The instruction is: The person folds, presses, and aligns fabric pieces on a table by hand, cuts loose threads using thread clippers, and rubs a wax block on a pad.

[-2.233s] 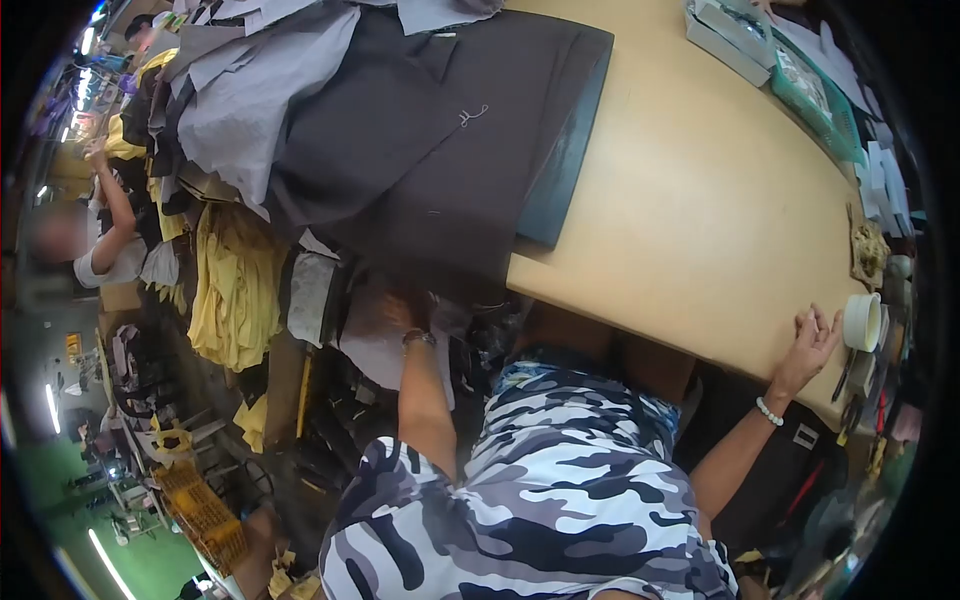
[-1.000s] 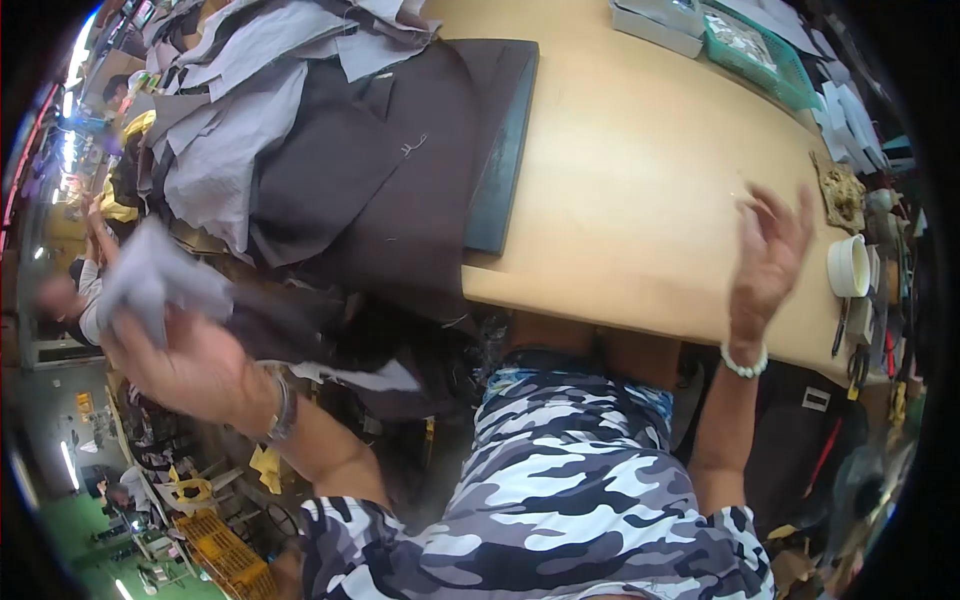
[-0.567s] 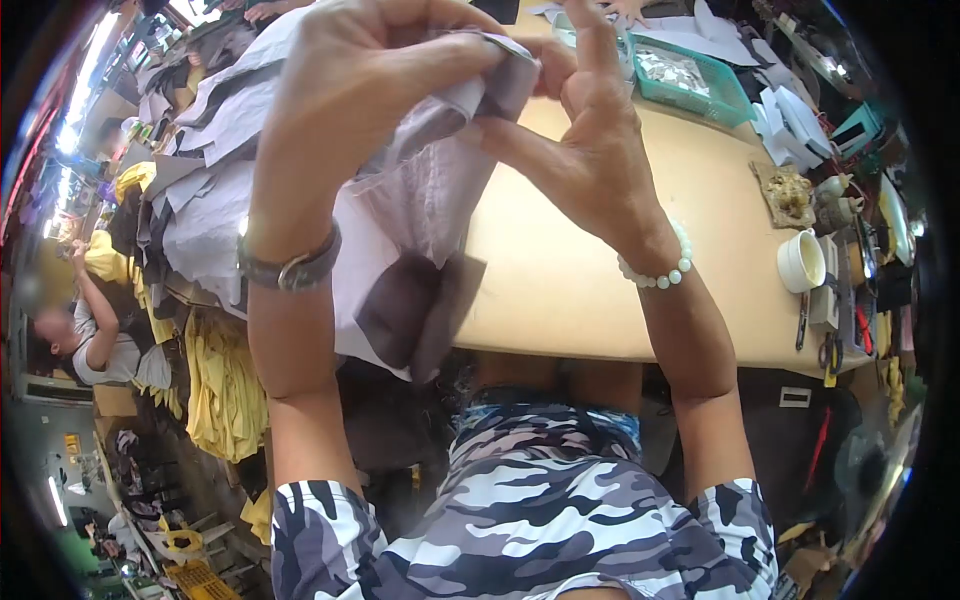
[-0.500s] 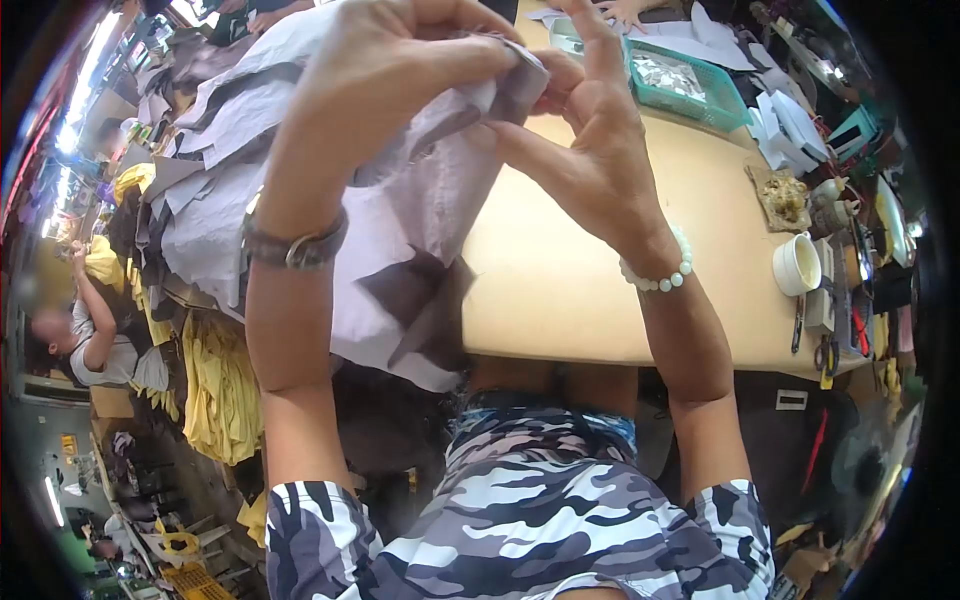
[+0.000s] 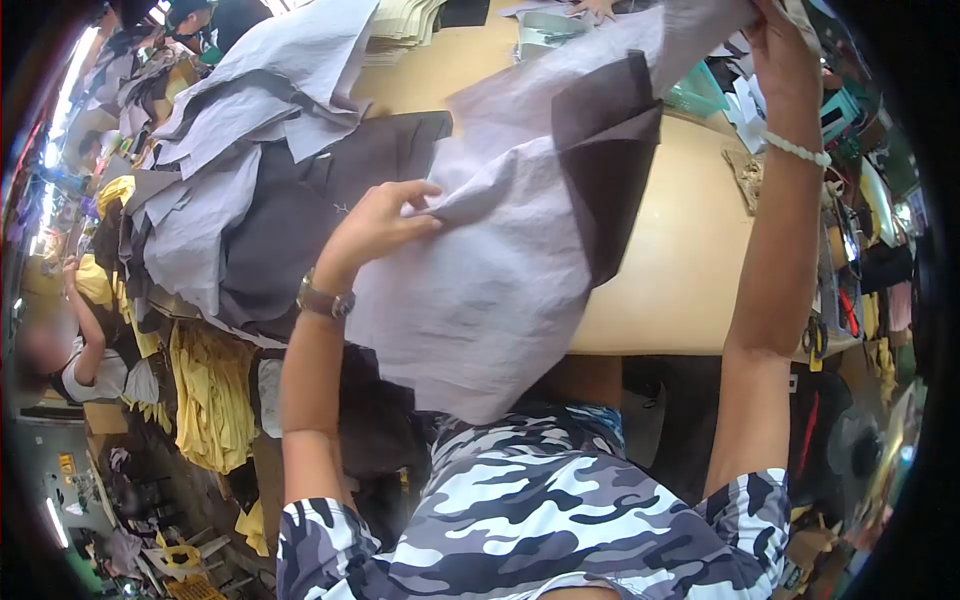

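Observation:
A light grey fabric piece (image 5: 490,290) with a dark grey panel (image 5: 605,160) is stretched slantwise in front of me, its lower end hanging over the table edge near my lap. My left hand (image 5: 385,222), below a wristwatch, pinches a fold at the cloth's left side. High at the upper right, my right hand (image 5: 785,50) is closed on the cloth's far end; its fingers are partly hidden at the frame edge. Left of the cloth lie dark grey fabric (image 5: 300,210) and a pile of light grey pieces (image 5: 270,80).
The cream table (image 5: 690,240) extends to the right. A green basket (image 5: 700,92) and scissors (image 5: 817,342) lie at its right side. Pale stacked sheets (image 5: 400,30) sit at the back. Yellow cloth (image 5: 210,395) hangs at left, near another person (image 5: 95,365). Another person's hand (image 5: 595,8) shows at the top.
My hands, close together at the top before, are now far apart. The right has moved up and right with the cloth's end, the left down, and the fabric is spread between them.

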The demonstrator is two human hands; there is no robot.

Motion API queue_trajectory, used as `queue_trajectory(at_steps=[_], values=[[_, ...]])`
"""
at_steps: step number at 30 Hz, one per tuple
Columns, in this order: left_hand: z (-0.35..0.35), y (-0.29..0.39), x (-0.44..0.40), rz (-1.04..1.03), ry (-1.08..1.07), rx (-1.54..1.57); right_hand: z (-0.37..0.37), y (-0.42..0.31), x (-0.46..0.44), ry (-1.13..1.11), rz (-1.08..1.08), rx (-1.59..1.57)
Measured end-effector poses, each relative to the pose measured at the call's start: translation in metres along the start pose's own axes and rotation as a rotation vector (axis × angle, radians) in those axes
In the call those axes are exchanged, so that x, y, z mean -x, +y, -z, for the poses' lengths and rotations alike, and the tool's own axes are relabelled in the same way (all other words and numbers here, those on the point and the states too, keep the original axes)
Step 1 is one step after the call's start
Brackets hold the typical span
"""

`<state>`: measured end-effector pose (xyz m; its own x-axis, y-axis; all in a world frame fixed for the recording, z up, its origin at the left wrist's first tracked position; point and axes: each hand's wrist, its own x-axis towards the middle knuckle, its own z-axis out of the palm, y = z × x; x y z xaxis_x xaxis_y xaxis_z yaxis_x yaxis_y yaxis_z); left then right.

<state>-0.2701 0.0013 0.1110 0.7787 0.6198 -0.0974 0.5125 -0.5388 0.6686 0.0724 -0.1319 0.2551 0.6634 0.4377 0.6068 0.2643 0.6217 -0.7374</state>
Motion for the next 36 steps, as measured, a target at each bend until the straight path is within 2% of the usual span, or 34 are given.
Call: queue_trajectory(at_steps=[1,4,5,6,7,8,10,11,12,13,14,15,17,19,21,22,26,29,31,33,36], values=[[0.001,-0.003,-0.007,0.048,-0.053,-0.007,0.017,0.0,-0.008,0.019,-0.004,0.003],[-0.007,-0.014,-0.038,-0.256,-0.049,-0.277,0.078,0.006,-0.014,0.032,-0.047,0.026],[-0.002,-0.012,-0.055,-0.39,0.021,-0.397,0.105,0.007,-0.014,0.017,-0.067,0.037],[0.003,-0.009,-0.074,-0.527,0.181,-0.499,0.131,0.007,-0.013,0.001,-0.087,0.048],[0.015,0.003,-0.096,-0.515,0.212,-0.614,0.146,0.009,-0.01,-0.018,-0.107,0.056],[0.022,0.02,-0.112,-0.462,0.304,-0.654,0.149,0.005,0.0,-0.002,-0.104,0.068],[0.033,0.049,-0.146,-0.484,0.528,-0.809,0.157,-0.012,0.029,0.032,-0.089,0.086],[0.03,0.055,-0.164,-0.537,0.695,-0.792,0.162,-0.014,0.036,0.036,-0.082,0.125],[0.023,0.068,-0.172,-0.558,0.79,-0.638,0.167,-0.015,0.043,0.04,-0.078,0.166],[0.013,0.082,-0.175,-0.684,0.942,-0.618,0.174,-0.015,0.049,0.042,-0.073,0.207],[0.002,0.093,-0.175,-0.807,1.094,-0.597,0.182,-0.016,0.054,-0.083,-0.054,0.128],[-0.008,0.1,-0.17,-0.928,1.241,-0.573,0.176,-0.021,0.061,-0.055,-0.056,0.179],[-0.04,0.093,-0.14,-0.801,0.825,-0.327,0.153,-0.028,0.074,0.003,-0.065,0.277],[-0.057,0.086,-0.09,-0.79,0.597,-0.295,0.154,-0.026,0.075,-0.068,-0.015,0.34],[-0.066,0.064,-0.058,-0.783,0.499,-0.397,0.158,-0.022,0.072,-0.147,0.036,0.372],[-0.065,0.05,-0.047,-0.696,0.466,-0.413,0.157,-0.022,0.072,-0.142,0.025,0.388],[-0.03,-0.003,-0.015,-0.387,0.429,-0.389,0.165,-0.026,0.072,-0.175,0.027,0.484],[-0.005,-0.023,0.008,-0.24,0.563,-0.243,0.175,-0.031,0.076,-0.152,0.0,0.571],[0.003,-0.027,0.025,-0.134,0.728,-0.265,0.189,-0.03,0.077,-0.147,-0.069,0.36],[0.004,-0.031,0.044,-0.078,0.772,-0.238,0.198,-0.023,0.083,-0.028,-0.051,0.452],[-0.003,-0.027,0.072,-0.02,0.573,-0.24,0.21,-0.023,0.091,0.007,-0.139,0.476]])
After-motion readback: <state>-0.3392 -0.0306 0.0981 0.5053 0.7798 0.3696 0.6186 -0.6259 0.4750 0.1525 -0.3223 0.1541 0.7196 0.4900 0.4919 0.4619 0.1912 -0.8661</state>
